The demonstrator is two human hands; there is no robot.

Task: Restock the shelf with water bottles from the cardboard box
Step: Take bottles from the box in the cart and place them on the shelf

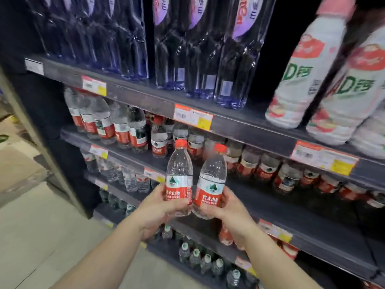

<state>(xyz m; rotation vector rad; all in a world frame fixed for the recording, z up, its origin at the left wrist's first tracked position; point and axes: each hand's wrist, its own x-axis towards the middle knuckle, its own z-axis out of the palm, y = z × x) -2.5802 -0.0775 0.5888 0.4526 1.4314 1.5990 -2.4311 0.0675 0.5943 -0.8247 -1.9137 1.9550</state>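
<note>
I hold two small clear water bottles with red caps and red labels in front of the shelving. My left hand (159,206) grips the base of the left bottle (179,176), which stands upright. My right hand (226,206) grips the base of the right bottle (211,180), tilted slightly right. The two bottles touch near their bases. Behind them is the dark shelf (145,157) that carries rows of the same red-label bottles (123,128). The cardboard box is not in view.
Tall clear bottles with purple labels (200,59) stand on the shelf above. White drink bottles with green lettering (306,76) are at the upper right. Lower shelves hold more small bottles (200,261). Pale tiled floor (52,236) lies to the left.
</note>
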